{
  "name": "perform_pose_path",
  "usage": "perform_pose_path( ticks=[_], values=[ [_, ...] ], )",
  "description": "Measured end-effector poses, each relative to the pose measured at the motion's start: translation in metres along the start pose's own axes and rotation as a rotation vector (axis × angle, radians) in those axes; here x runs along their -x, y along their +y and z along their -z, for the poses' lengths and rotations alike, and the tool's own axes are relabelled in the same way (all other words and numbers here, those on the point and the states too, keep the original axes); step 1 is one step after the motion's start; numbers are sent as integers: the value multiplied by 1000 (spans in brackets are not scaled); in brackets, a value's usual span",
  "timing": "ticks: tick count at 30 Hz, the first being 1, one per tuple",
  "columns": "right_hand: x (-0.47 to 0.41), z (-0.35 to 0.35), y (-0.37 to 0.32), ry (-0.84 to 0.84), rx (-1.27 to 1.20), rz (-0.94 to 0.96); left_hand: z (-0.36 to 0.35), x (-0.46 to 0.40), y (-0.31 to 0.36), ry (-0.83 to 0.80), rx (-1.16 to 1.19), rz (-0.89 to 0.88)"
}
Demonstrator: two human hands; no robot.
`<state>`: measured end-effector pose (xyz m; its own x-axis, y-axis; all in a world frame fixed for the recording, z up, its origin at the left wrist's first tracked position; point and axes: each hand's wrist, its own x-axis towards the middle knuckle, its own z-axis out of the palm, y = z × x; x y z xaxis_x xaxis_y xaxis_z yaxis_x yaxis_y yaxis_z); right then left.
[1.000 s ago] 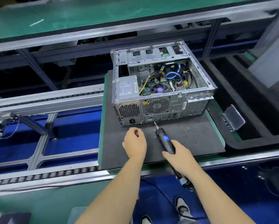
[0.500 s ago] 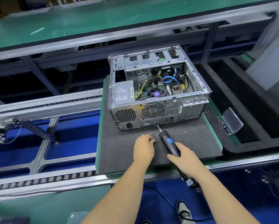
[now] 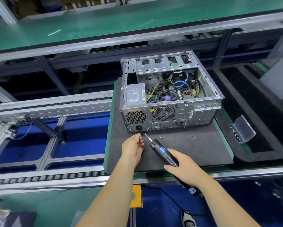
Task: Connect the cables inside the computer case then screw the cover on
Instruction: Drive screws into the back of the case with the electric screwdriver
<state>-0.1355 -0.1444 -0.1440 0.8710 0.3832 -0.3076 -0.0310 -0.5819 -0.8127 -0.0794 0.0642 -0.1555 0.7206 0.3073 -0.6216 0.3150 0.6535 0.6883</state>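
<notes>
The open computer case (image 3: pixel 170 95) lies on the black mat (image 3: pixel 186 148), cover off. Just before its rear panel, your left hand (image 3: pixel 133 149) pinches a small screw (image 3: pixel 140 137) at the fingertips; your right hand (image 3: pixel 185 169) grips the electric screwdriver (image 3: pixel 162 151), bit angled toward that screw.

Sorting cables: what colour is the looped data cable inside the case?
Blue cable, head view.

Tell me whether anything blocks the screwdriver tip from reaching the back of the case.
Nothing visible does. The right hand grips the screwdriver, its tip aimed at the case rear over bare black mat. The left hand sits beside the tip, not ahead of it.
</notes>
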Motion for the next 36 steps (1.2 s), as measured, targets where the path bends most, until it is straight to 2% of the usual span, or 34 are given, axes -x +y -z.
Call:
perform_pose_path(
  ticks=[20, 26, 36],
  values=[
    [-4, -17, -7, 4, 1, 32, 9, -7, 14, -13, -51, 11],
    [-6, -20, -5, -8, 26, 20, 10, -7, 11, -49, -131, 3],
    [-7, -22, -4, 0, 82, 18, 20, -20, 14, -57, -487, -173]
  ],
)
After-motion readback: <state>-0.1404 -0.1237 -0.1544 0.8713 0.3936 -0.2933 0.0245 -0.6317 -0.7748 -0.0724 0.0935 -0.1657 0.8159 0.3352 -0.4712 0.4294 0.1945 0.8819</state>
